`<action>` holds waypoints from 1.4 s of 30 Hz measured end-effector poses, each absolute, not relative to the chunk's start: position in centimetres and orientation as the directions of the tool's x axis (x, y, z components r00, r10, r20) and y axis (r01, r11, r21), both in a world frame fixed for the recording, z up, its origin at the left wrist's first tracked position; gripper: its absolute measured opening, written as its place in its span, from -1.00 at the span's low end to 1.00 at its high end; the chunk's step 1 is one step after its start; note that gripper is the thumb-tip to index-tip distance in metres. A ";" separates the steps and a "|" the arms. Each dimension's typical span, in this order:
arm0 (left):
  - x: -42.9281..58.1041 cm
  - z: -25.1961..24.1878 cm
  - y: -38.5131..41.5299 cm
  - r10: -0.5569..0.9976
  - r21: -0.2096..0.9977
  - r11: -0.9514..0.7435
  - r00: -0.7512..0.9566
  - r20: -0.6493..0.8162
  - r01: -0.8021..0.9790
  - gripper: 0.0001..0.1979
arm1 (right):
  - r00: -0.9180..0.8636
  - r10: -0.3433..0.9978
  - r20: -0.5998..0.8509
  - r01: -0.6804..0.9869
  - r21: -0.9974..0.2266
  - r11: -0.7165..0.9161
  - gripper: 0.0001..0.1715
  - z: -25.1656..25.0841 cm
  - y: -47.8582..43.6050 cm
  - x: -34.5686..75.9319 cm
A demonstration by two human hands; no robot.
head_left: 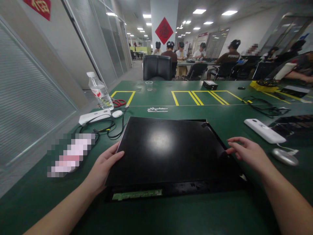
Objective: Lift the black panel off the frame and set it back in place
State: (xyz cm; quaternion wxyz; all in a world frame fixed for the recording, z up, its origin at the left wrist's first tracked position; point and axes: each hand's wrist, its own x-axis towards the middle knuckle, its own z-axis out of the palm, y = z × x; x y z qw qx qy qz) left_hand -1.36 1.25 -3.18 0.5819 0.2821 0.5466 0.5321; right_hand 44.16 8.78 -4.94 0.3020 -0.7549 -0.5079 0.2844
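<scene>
A flat, glossy black display panel (168,150) lies tilted on the green table, with the ceiling light mirrored in it. Under it, a black tray-like frame (186,189) shows along the near and right sides, and a green circuit board strip (137,195) lies in its near edge. My left hand (107,163) grips the panel's left edge, thumb on top and the other fingers partly hidden beneath. Beside the right edge, my right hand (244,153) has bent fingers held apart, the tips close to the frame; whether they touch it is unclear.
Left stand a water bottle (100,91), red-handled scissors (119,103), a white power bank (95,116), cables and a blurred pink item (73,155). White pieces (157,109) and a plastic cup (149,86) lie beyond. Rightward are another white device (264,130) and a mouse (285,157).
</scene>
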 end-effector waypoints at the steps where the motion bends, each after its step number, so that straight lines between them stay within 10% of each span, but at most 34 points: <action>1: -1.3 -3.1 1.3 0.926 0.909 0.275 -0.168 -0.339 -0.314 -0.25 | 0.317 0.942 -0.111 0.607 -0.739 -0.292 -0.54 -5.0 8.8 44.2; 24: -1.2 -3.0 1.5 0.923 0.894 0.327 -0.101 -0.372 -0.305 -0.33 | 0.240 0.968 -0.076 0.876 -0.412 -0.250 -0.63 -4.2 7.7 43.1; 42: -1.3 -3.3 1.8 0.932 0.899 0.312 -0.087 -0.353 -0.307 -0.37 | 0.223 0.974 -0.027 0.893 -0.394 -0.216 -0.62 -4.5 7.8 43.3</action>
